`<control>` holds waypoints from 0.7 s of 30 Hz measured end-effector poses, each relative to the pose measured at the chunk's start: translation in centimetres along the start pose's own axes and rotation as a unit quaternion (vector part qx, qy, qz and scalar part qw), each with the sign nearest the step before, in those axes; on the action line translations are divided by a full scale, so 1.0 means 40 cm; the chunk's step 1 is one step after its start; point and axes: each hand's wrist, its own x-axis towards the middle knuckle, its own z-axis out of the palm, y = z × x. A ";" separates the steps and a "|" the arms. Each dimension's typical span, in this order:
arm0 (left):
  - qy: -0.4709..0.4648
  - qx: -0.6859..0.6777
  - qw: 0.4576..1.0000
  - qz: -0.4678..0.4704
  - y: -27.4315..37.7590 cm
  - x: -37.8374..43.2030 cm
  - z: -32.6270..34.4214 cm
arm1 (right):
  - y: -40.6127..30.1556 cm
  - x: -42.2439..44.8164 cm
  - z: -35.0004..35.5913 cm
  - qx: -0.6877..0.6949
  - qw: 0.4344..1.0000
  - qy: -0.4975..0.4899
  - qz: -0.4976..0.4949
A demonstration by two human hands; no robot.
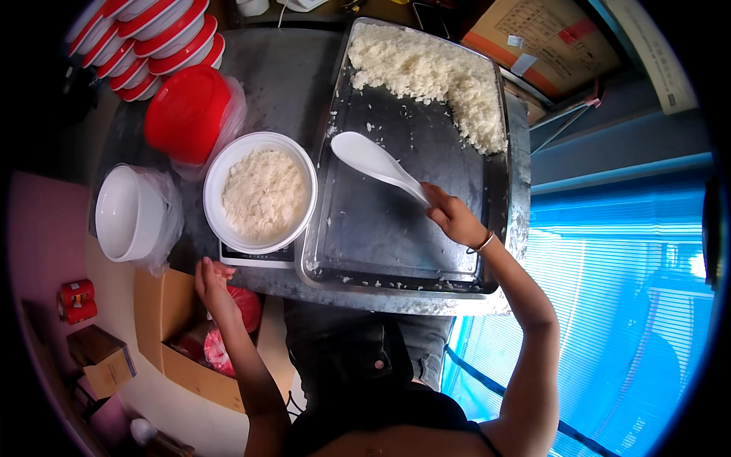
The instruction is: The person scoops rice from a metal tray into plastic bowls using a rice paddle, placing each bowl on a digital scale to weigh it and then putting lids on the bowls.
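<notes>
My right hand (455, 216) grips the handle of a white plastic rice paddle (374, 158), its blade above the bare middle of a metal tray (400, 228). Cooked white rice (422, 60) lies heaped along the tray's far and right sides, with loose grains scattered elsewhere. Left of the tray, a round white bowl (209, 200) holding rice (264, 194) stands on a digital kitchen scale (257, 262). My left hand (214, 281) is near the scale's lower left corner, fingers partly curled, and nothing shows in it.
Nested white bowls (127, 214) in plastic film and red lids (185, 114) stand at the left of the metal table (268, 74). Behind them are stacked red-lidded containers (163, 40). An opened cardboard box (151, 320) sits below the left edge; another carton (542, 43) stands beyond the tray.
</notes>
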 end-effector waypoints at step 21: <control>-0.004 0.000 1.000 0.002 -0.004 0.029 0.021 | 0.113 0.112 -0.090 -0.074 0.993 -0.024 -0.090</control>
